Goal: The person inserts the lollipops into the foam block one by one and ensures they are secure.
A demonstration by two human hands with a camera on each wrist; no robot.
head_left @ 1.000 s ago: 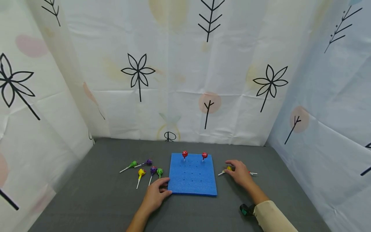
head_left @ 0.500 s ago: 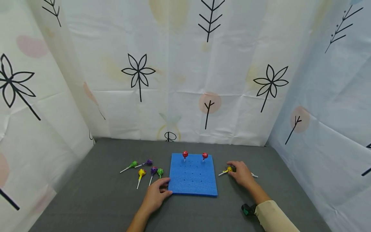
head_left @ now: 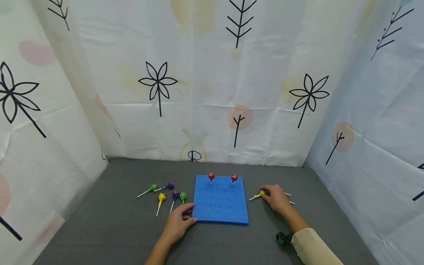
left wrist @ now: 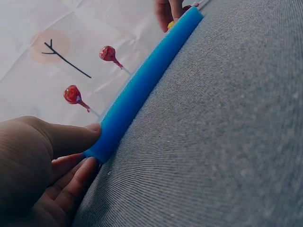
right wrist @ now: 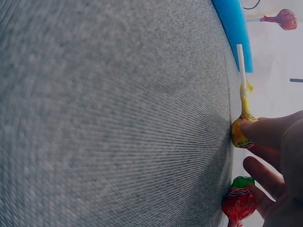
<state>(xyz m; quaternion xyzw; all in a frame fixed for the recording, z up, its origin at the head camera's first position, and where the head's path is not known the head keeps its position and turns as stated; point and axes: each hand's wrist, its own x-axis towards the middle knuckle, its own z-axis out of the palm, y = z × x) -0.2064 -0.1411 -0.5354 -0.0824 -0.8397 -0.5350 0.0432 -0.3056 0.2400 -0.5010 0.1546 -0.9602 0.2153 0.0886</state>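
My left hand (head_left: 177,222) holds the left edge of a blue foam board (head_left: 220,211) dotted with small holes. In the left wrist view, the thumb presses one face near the corner and the fingers bear on the side. Two red lollipops (head_left: 211,176) stand upright in the board's back row. To the right of the board, my right hand (head_left: 277,198) pinches the head of a yellow lollipop (right wrist: 244,111) between thumb and forefinger, its white stick pointing toward the board. By the other fingers lies a red-and-green lollipop (right wrist: 239,205).
Left of the board, on the grey table (head_left: 109,221), lie green (head_left: 153,187), purple (head_left: 175,194) and yellow (head_left: 162,197) lollipops. White sticks (head_left: 291,202) show beyond the right hand. A black-and-green band (head_left: 282,239) is at the right sleeve. Patterned cloth walls surround the table.
My right hand has shifted slightly right, with its fingers now at the yellow lollipop's head; more of the sticks behind it shows. The left hand and board stay in place.
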